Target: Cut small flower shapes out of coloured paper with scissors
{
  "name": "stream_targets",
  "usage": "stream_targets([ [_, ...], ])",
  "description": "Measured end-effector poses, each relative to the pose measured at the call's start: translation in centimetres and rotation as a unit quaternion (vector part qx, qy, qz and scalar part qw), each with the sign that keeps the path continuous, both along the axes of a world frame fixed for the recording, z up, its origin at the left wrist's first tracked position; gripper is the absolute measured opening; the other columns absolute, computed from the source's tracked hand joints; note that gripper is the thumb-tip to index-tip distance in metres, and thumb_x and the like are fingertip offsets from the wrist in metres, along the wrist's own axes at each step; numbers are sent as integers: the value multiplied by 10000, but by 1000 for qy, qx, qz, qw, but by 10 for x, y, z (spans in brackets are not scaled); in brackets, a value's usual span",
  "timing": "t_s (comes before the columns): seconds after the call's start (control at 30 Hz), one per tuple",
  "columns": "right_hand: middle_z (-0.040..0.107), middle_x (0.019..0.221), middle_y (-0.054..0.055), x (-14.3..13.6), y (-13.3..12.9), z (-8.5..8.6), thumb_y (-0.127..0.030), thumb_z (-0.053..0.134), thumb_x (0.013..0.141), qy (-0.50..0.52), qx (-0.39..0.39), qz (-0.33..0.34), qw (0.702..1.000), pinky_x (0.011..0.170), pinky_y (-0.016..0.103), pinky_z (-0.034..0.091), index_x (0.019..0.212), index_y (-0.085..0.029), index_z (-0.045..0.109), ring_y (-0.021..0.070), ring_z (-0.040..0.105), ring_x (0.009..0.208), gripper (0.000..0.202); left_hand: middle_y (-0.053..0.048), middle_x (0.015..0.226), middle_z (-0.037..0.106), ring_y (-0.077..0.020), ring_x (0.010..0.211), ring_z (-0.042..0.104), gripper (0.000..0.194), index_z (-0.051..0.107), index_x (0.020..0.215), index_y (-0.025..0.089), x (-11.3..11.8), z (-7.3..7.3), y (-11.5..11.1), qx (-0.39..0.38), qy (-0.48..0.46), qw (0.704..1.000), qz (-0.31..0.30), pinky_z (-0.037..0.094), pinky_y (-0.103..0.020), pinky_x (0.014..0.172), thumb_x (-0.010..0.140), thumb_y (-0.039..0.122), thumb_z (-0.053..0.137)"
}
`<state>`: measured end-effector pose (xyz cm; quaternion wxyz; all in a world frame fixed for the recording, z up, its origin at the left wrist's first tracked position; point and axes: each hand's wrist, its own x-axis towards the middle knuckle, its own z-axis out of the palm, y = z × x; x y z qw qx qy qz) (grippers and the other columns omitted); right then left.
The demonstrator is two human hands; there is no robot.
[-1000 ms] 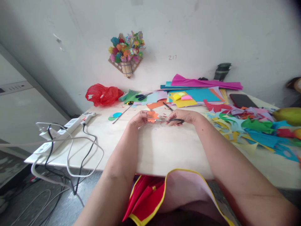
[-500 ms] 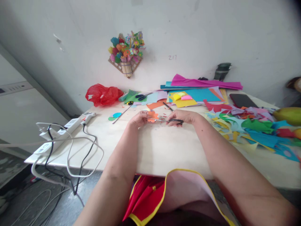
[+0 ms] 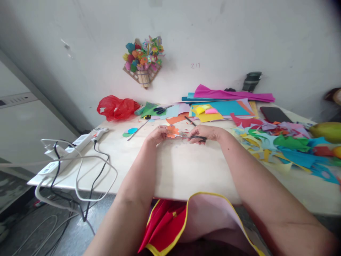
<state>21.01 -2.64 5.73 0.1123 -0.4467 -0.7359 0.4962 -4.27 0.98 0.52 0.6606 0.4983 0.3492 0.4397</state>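
Between my hands is an orange paper flower (image 3: pixel 173 130) with a scalloped edge, pinched at its left side by the fingers of my left hand (image 3: pixel 159 134). My right hand (image 3: pixel 204 133) grips the black handles of a pair of scissors (image 3: pixel 197 137). Their metal blades point left and lie across the flower's lower part, reaching close to my left fingertips. Just behind my right hand a dark, thin, pen-like tool (image 3: pixel 190 121) lies on the table. Small paper scraps are scattered under and around the flower.
Paper offcuts (image 3: pixel 287 142) cover the table's right side, near a phone (image 3: pixel 275 114). Coloured sheets (image 3: pixel 231 107) lie at the back. Further left are a second pair of scissors (image 3: pixel 160 110), a red plastic bag (image 3: pixel 117 107), blue and green paper discs (image 3: pixel 132 131) and a corded power strip (image 3: pixel 80 141).
The scissors' handles have shifted slightly and sit a little closer together. Both hands stay in nearly the same place, and the flower is still held.
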Motion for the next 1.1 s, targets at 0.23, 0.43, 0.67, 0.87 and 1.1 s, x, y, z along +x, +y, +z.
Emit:
stream_targets([
  [0.23, 561, 493, -34, 2, 4, -3, -498, 911, 517, 3, 8, 3, 1000, 448, 190, 375, 845, -137, 768, 69, 475, 463, 508, -16, 526, 626, -139, 477, 585, 119, 634, 576, 129, -1, -2, 2, 15, 3, 1000, 7, 465, -254, 544, 489, 118, 714],
  [0.43, 554, 494, -32, 3, 5, -4, -495, 906, 519, 1, 20, -3, 1000, 455, 200, 370, 837, -143, 771, 76, 470, 467, 493, 6, 517, 599, -127, 472, 570, 152, 627, 564, 133, 1, 0, 1, 23, -5, 1000, 19, 485, -259, 548, 461, 126, 738],
  [0.67, 568, 503, -27, 4, 2, -1, -516, 879, 567, -1, 17, 9, 1000, 467, 215, 379, 783, -146, 735, 80, 474, 458, 452, 4, 542, 604, -136, 505, 589, 173, 606, 590, 140, -3, -3, 4, 24, 1, 999, 37, 527, -292, 598, 482, 139, 741],
  [0.87, 627, 542, 12, 19, 7, -3, -531, 827, 630, 1, 10, -1, 1000, 454, 220, 363, 667, -146, 681, 83, 492, 443, 413, -26, 595, 645, -169, 570, 642, 188, 603, 614, 138, -7, -8, 10, 53, -29, 996, 64, 561, -349, 678, 535, 151, 773],
  [1.1, 631, 539, 38, 19, 22, -16, -578, 827, 615, -64, 124, -87, 986, 518, 271, 402, 630, -158, 703, 135, 538, 475, 438, -57, 722, 737, -200, 665, 703, 250, 678, 724, 139, -10, -12, 18, 88, -77, 984, 131, 563, -344, 713, 532, 223, 814],
])
